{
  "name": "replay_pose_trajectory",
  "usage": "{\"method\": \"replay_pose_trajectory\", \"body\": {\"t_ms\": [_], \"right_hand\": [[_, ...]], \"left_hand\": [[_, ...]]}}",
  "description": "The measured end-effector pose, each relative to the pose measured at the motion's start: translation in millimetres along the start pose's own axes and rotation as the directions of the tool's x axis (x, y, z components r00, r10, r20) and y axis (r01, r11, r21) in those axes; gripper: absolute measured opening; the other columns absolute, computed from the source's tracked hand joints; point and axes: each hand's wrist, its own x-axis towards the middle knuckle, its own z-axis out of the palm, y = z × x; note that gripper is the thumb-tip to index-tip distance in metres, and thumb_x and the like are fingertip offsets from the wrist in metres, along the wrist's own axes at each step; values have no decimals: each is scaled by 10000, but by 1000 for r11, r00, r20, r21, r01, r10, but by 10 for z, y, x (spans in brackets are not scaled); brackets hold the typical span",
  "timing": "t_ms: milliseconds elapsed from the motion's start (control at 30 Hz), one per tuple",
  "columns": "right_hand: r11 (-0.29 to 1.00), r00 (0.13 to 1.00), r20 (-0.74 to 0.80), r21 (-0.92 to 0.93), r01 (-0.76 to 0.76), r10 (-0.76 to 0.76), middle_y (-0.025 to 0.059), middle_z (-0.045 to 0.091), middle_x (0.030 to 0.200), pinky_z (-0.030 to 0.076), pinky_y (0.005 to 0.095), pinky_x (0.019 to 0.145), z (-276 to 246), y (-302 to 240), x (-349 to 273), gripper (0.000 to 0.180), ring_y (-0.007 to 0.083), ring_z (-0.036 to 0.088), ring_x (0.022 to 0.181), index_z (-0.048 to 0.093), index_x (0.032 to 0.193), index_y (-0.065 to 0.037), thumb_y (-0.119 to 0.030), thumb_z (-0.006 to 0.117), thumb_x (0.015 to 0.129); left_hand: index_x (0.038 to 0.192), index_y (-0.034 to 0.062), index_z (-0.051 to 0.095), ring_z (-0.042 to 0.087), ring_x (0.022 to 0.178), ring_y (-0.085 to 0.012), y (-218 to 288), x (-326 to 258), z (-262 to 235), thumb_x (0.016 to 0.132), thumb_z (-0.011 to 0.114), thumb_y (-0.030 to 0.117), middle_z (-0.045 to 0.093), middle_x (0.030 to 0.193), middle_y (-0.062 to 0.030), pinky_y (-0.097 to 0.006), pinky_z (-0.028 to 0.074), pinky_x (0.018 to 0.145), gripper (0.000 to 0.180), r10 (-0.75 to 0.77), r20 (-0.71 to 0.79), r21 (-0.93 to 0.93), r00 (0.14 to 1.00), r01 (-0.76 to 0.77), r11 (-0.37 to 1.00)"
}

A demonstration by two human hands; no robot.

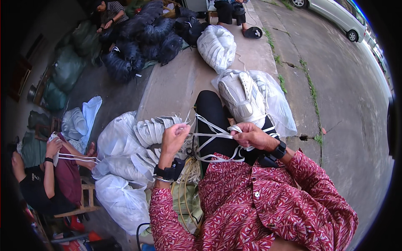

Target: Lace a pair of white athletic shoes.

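White shoelaces (215, 134) stretch between my two hands, with loops sagging over my black-trousered leg. My left hand (174, 137) is closed, its fingertips pinching a lace end. My right hand (253, 137) is closed around a folded length of the same white laces. Just beyond my right hand a white shoe upper (243, 97) rests by my knee, partly on a clear plastic bag (274, 100). Stacked white shoe uppers (157, 129) in plastic lie beside my left hand.
Bagged white pieces (121, 201) stand at my left. A person in black (42, 184) sits farther left, pulling white laces. Dark bundles (142, 37) and a white bundle (217, 47) lie ahead. Other people sit beyond. A silver van (335, 16) stands at the far right.
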Motion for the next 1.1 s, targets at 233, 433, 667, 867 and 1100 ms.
{"method": "replay_pose_trajectory", "body": {"t_ms": [233,433,667,867,1100], "right_hand": [[994,997,-72,-109,7,-15,-54,443,556,291,186,407,12,-45,-55,200,34,389,446,590,1067,-28,-126,514,910],[984,971,-230,-178,26,-67,-47,437,551,287,199,407,116,-154,247,284,35,376,448,557,1144,-22,-168,542,901],[914,993,-106,-406,-4,-43,-41,467,546,275,195,396,319,-111,637,184,32,389,439,608,928,-29,-207,575,896],[993,995,-40,-79,86,-89,-51,395,527,249,202,394,344,-433,507,170,43,328,428,552,785,-31,-156,560,899],[943,973,54,263,204,-225,-71,350,522,260,189,393,335,-1164,-161,134,32,323,439,541,817,-30,-128,530,908]], "left_hand": [[955,-48,613,554,685,-76,99,31,293,872,576,189,616,788,-35,-209,434,628,254,-81,175,-117,981,102,988],[873,-25,629,523,631,-68,319,-129,255,881,533,155,603,693,-24,-210,403,622,204,-26,202,-107,979,48,993],[815,-24,646,487,636,-44,462,-242,329,861,555,148,603,687,-9,-200,364,580,201,93,263,-15,960,-92,996],[748,-15,636,466,559,-41,349,-188,366,840,540,118,588,620,-7,-202,341,505,188,59,169,141,984,-84,986],[716,-15,626,514,516,-82,119,-96,317,823,562,151,567,553,-29,-251,400,493,208,144,24,183,989,-146,972]]}}
